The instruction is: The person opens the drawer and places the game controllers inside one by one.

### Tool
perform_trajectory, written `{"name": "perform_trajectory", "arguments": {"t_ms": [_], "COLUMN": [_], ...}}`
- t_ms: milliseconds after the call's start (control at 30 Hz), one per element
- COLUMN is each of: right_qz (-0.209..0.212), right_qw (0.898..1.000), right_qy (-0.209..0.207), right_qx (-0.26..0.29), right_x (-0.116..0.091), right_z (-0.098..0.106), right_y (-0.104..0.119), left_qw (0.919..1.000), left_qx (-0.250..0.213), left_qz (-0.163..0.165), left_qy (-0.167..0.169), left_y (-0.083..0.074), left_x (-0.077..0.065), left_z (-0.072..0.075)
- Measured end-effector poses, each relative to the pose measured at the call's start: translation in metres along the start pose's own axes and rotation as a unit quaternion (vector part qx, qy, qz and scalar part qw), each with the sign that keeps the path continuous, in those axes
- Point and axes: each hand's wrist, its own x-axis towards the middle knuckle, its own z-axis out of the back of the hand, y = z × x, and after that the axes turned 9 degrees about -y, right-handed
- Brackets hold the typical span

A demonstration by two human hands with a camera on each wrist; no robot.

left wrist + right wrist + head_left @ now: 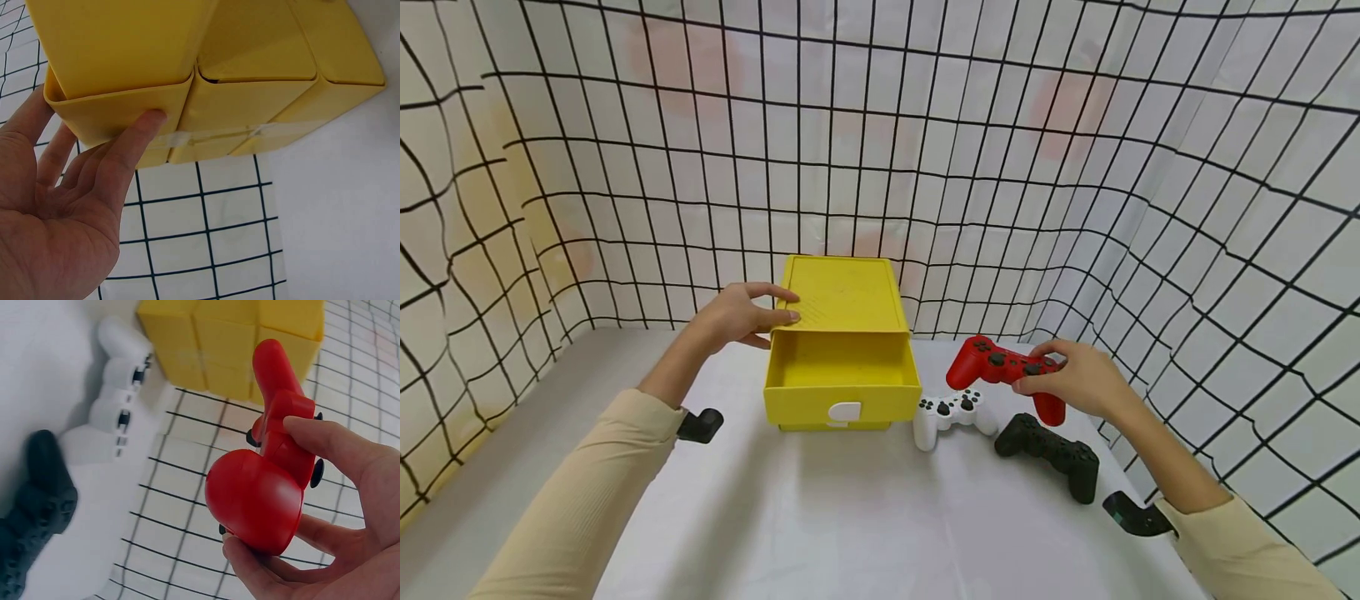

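A yellow drawer box (850,292) stands on the white table, its top drawer (842,404) pulled out toward me; nothing shows inside. My left hand (741,315) rests on the box's left upper edge with fingers mostly extended. In the left wrist view the fingers touch the yellow side wall (125,115). With thumb and fingers, my right hand (1082,379) grips a red game controller (1000,364) by its right end, held above the table. Below it lie a white game controller (951,410), beside the box, and a black game controller (1051,454).
Black wire mesh (842,175) stands around the back and both sides, with pale cloth behind it. Each sleeve has a dark device at the wrist, the left one (700,426) and the right one (1135,514). White table surface (850,517) lies in front of the box.
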Motion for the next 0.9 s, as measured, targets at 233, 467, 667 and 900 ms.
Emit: {"name": "perform_trajectory", "arguments": {"t_ms": [233,467,667,900], "right_qz": [-0.004,0.008,0.013,0.027], "right_qw": [1.000,0.999,1.000,0.999], "right_qy": [-0.013,-0.016,-0.007,-0.005], "right_qx": [0.022,0.027,0.026,0.033], "right_x": [0.006,0.008,0.010,0.012], "right_z": [0.018,0.029,0.031,0.027], "right_y": [0.020,0.041,0.062,0.084], "left_qw": [1.0000,1.0000,1.0000,1.0000], "left_qx": [-0.001,0.004,0.000,-0.002], "left_qz": [0.003,-0.001,-0.002,-0.003], "left_qy": [-0.002,-0.002,-0.004,-0.004], "left_y": [0.002,0.002,0.002,0.002], "left_x": [0.000,0.001,0.001,0.002], "left_z": [0.002,0.001,0.001,0.001]}}
